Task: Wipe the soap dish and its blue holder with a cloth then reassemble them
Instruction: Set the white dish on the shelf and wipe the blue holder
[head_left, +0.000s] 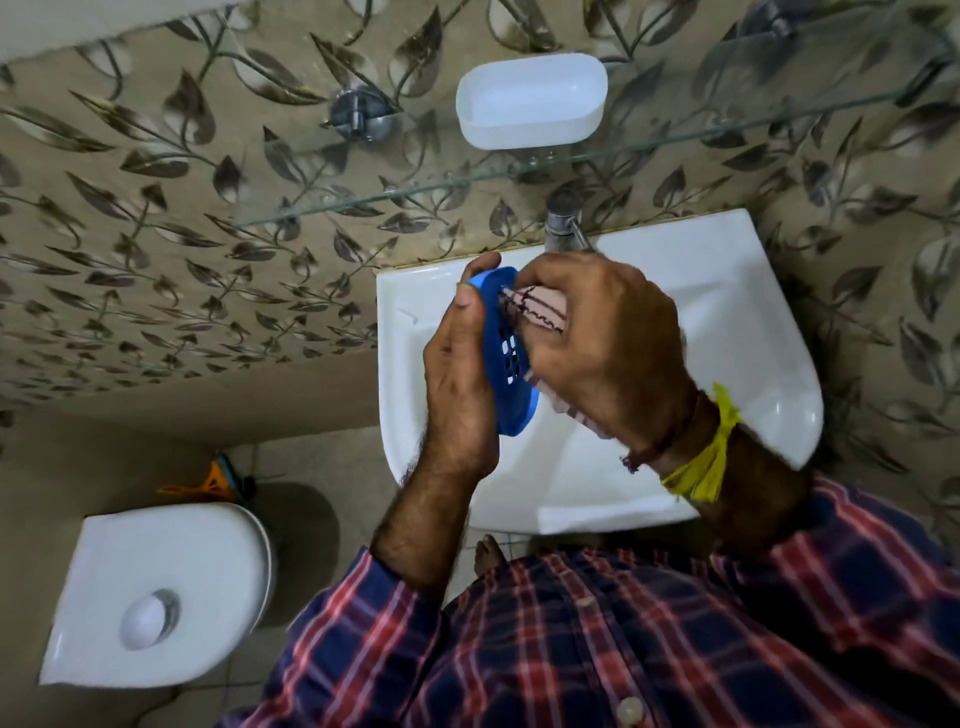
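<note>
A person in a red-and-navy plaid shirt (649, 639) stands over a white ceramic washbasin (727, 332), seen from above. The left hand (460, 384) grips a blue oval plastic holder with a slotted drain grid (511, 358), held on edge above the basin; the thumb curls over its top rim at 12 o'clock and the palm wraps its back. The right hand (602, 343), at 3 o'clock of the holder, has its fingers curled around a bunched pale pink cloth with dark stitching (535, 312), pressing it against the holder's inner face. Yellow threads (706, 457) circle the right wrist. The white, rounded rectangular plastic soap dish (532, 101) sits on a clear glass shelf (405, 192) at 12 o'clock, well apart from the hands. A metal tap (563, 223) rises at the basin's back edge. A white toilet tank lid (156, 592) lies at 8 o'clock.
</note>
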